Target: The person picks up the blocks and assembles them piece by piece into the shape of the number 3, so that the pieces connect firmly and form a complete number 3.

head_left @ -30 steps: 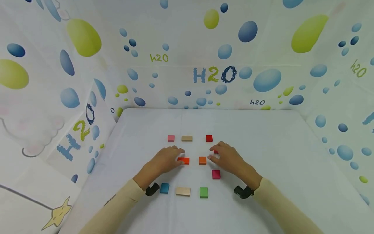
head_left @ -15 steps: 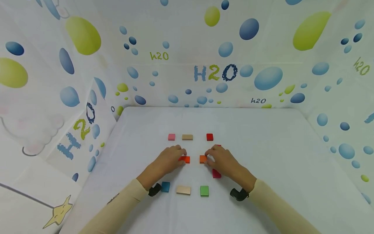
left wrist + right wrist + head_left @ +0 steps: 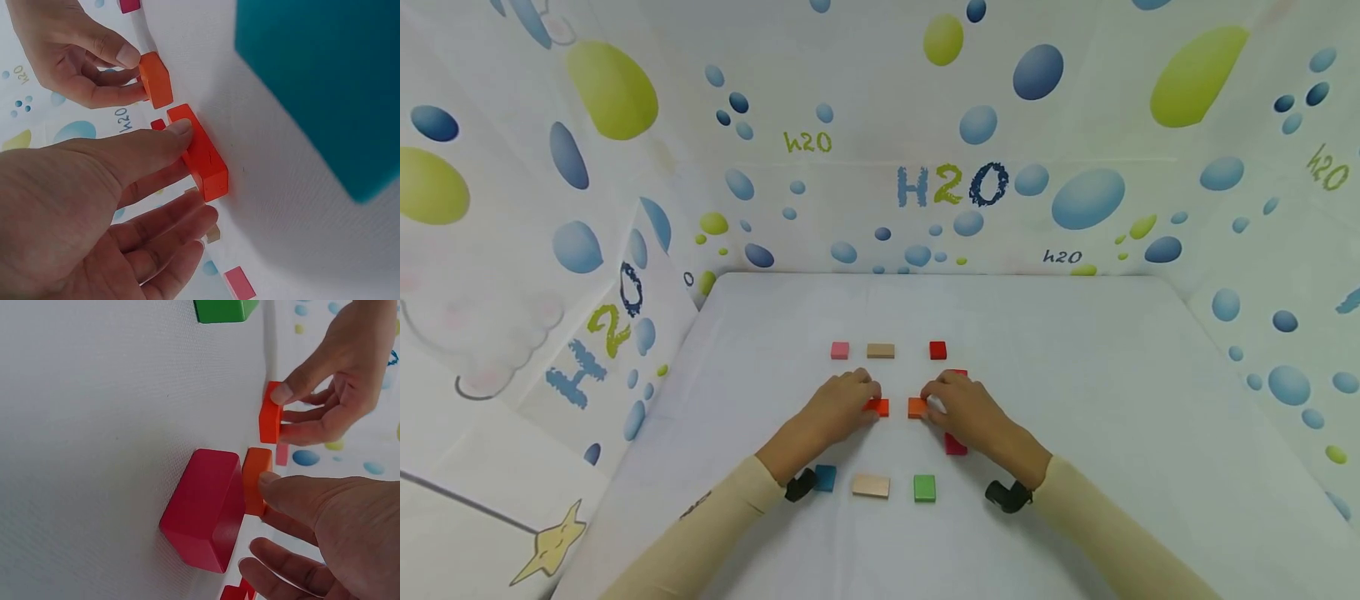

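Note:
My left hand [image 3: 844, 406] pinches a long red-orange block [image 3: 201, 153] between thumb and index finger, its other fingers spread loosely. Facing it, the right hand [image 3: 966, 408] grips a smaller orange block [image 3: 255, 478] by thumb and fingertips. A short gap separates the two blocks on the white cloth. Just in front of the right hand lies a crimson block [image 3: 206, 509], partly covered by that hand in the head view. Behind the same hand another red block [image 3: 958, 372] shows only its far edge. Close to the left wrist sits a blue block [image 3: 825, 478].
A pink block [image 3: 839, 351], a tan block [image 3: 881, 351] and a red block [image 3: 937, 350] form a row at the back. Nearer me lie a pale wooden block [image 3: 871, 486] and a green block [image 3: 924, 488]. A patterned curtain [image 3: 880, 142] borders the white-covered table [image 3: 1075, 333].
My right hand has come left from beside the orange block and taken hold of it, and the block has slid slightly left. The left hand has edged right with the red-orange block.

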`<state>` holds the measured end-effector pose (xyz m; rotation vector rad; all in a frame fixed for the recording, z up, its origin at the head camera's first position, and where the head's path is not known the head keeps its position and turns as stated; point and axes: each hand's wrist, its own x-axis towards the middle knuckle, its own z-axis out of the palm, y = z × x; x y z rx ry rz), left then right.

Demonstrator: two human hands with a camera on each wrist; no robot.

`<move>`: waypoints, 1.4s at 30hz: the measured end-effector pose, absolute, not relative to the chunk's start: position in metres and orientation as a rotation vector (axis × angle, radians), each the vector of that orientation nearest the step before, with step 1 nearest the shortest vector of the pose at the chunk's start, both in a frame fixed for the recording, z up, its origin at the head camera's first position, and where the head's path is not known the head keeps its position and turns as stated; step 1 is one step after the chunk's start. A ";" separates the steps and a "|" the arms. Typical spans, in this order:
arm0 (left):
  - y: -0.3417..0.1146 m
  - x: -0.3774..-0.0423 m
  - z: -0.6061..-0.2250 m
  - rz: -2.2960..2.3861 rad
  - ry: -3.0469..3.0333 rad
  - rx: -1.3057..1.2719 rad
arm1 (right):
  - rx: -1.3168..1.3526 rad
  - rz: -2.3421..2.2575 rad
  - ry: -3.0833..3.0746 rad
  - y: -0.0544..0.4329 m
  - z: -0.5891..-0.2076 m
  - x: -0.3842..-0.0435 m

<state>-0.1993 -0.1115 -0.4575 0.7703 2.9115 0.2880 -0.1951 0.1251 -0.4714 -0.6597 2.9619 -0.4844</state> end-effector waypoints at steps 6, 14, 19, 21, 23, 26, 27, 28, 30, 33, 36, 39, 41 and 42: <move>-0.109 -0.200 -0.459 0.299 2.897 0.775 | -0.694 -0.477 2.957 0.122 -0.474 -0.198; -0.107 -0.202 -0.461 0.281 2.910 0.809 | -0.714 -0.492 2.944 0.118 -0.473 -0.200; -0.106 -0.203 -0.462 0.270 2.919 0.832 | -0.708 -0.503 2.936 0.117 -0.472 -0.201; -0.105 -0.203 -0.462 0.266 2.922 0.840 | -0.719 -0.499 2.944 0.116 -0.473 -0.201; -0.104 -0.203 -0.463 0.267 2.922 0.848 | -0.736 -0.493 2.952 0.116 -0.474 -0.202; -0.104 -0.203 -0.463 0.282 2.930 0.865 | -0.757 -0.500 2.957 0.115 -0.476 -0.202; -0.103 -0.203 -0.463 0.287 2.932 0.868 | -0.761 -0.503 2.958 0.115 -0.477 -0.202; -0.103 -0.202 -0.463 0.293 2.933 0.872 | -0.763 -0.504 2.957 0.115 -0.477 -0.202; -0.103 -0.202 -0.462 0.302 2.936 0.876 | -0.761 -0.500 2.957 0.115 -0.476 -0.202; -0.102 -0.201 -0.460 0.294 2.931 0.869 | -0.764 -0.493 2.962 0.115 -0.476 -0.201; -0.101 -0.202 -0.460 0.285 2.930 0.864 | -0.759 -0.502 2.966 0.115 -0.477 -0.201; -0.101 -0.202 -0.460 0.271 2.931 0.862 | -0.761 -0.519 2.967 0.115 -0.478 -0.202; -0.101 -0.201 -0.460 0.274 2.933 0.865 | -0.757 -0.528 2.959 0.114 -0.478 -0.202; -0.101 -0.200 -0.460 0.273 2.934 0.868 | -0.758 -0.525 2.957 0.114 -0.478 -0.202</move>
